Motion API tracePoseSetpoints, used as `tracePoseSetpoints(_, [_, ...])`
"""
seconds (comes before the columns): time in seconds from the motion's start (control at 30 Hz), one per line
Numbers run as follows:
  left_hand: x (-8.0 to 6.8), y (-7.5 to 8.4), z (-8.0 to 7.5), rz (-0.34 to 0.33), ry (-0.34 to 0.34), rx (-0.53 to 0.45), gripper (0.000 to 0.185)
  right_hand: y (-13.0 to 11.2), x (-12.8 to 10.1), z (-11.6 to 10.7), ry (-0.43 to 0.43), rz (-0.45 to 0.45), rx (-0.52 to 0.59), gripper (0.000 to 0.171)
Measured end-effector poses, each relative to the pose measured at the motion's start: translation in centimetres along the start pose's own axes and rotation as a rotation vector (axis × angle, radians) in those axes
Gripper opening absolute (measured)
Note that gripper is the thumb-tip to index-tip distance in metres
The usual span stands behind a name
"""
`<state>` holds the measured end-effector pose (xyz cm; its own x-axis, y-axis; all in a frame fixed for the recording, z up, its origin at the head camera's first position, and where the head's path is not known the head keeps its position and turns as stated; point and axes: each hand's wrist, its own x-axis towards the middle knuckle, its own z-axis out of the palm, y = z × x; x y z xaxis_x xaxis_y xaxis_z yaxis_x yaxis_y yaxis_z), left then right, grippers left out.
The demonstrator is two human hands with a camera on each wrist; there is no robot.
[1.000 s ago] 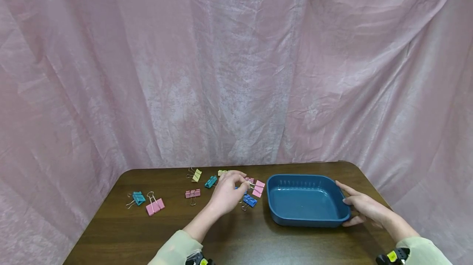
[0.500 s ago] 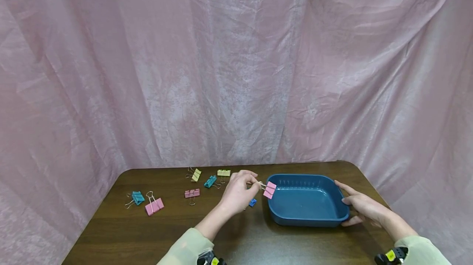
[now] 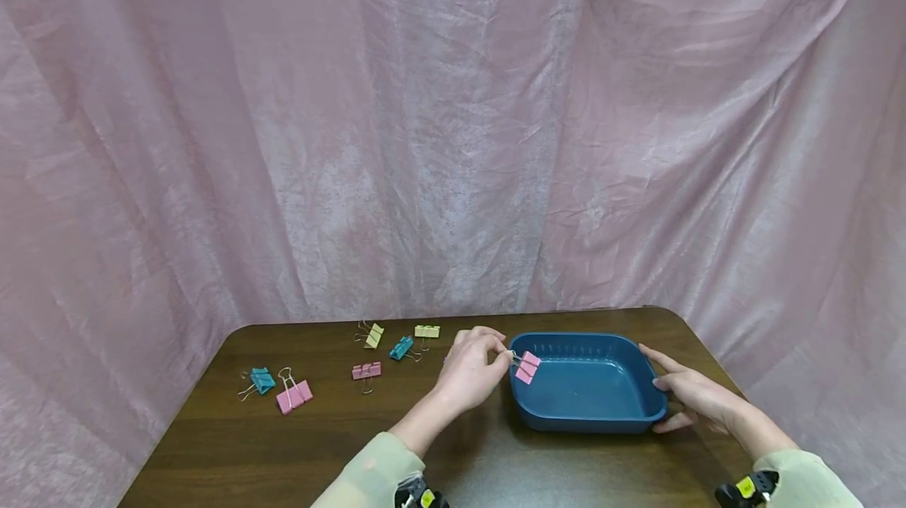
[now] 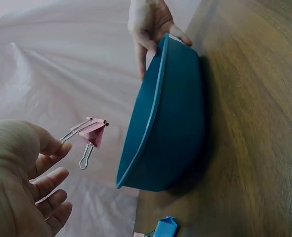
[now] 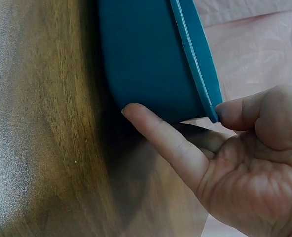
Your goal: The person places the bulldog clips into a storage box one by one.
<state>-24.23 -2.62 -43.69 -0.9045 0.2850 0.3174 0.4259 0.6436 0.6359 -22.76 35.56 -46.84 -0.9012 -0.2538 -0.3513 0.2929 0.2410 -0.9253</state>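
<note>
My left hand (image 3: 470,370) pinches a pink binder clip (image 3: 528,367) by one wire handle, between thumb and index finger. The clip overlaps the left rim of a blue rectangular tray (image 3: 587,425) in the head view. From the left wrist, the clip (image 4: 92,133) hangs beside the tray's open side, its other handle dangling, while the remaining fingers are loosely bent. At the tray's right end, my right hand (image 3: 697,399) holds the corner. In the right wrist view its thumb (image 5: 237,112) touches the rim and a finger (image 5: 158,136) lies against the outer wall.
On the brown wooden table (image 3: 283,461) lie a teal clip (image 3: 262,381) and pink clip (image 3: 294,396) at left. Further back are yellow clips (image 3: 427,331), another teal clip (image 3: 401,347) and a pink one (image 3: 366,370). A blue clip (image 4: 165,227) lies near the tray. A pink curtain (image 3: 453,138) hangs behind.
My left hand has picked up the pink binder clip from the table and carried it right to the tray's left rim. The right hand stays at the tray's right end.
</note>
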Motion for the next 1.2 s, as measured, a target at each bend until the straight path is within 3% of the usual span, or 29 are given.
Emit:
tracePoseSetpoints(0.6, [0.6, 1.6, 3.2, 0.063, -0.058, 0.154, 0.019, 0.0, 0.2, 0.0, 0.007, 0.006, -0.006, 0.068])
tracePoseSetpoints(0.9, [0.5, 2.2, 4.3, 0.091, -0.051, 0.248, 0.019, 0.1, 0.3, 0.1, 0.006, 0.001, -0.006, 0.068])
tracePoseSetpoints(1.2, [0.3, 2.4, 4.6, 0.096, -0.066, 0.265, 0.018, 0.2, 0.3, 0.2, -0.002, -0.002, -0.002, 0.068])
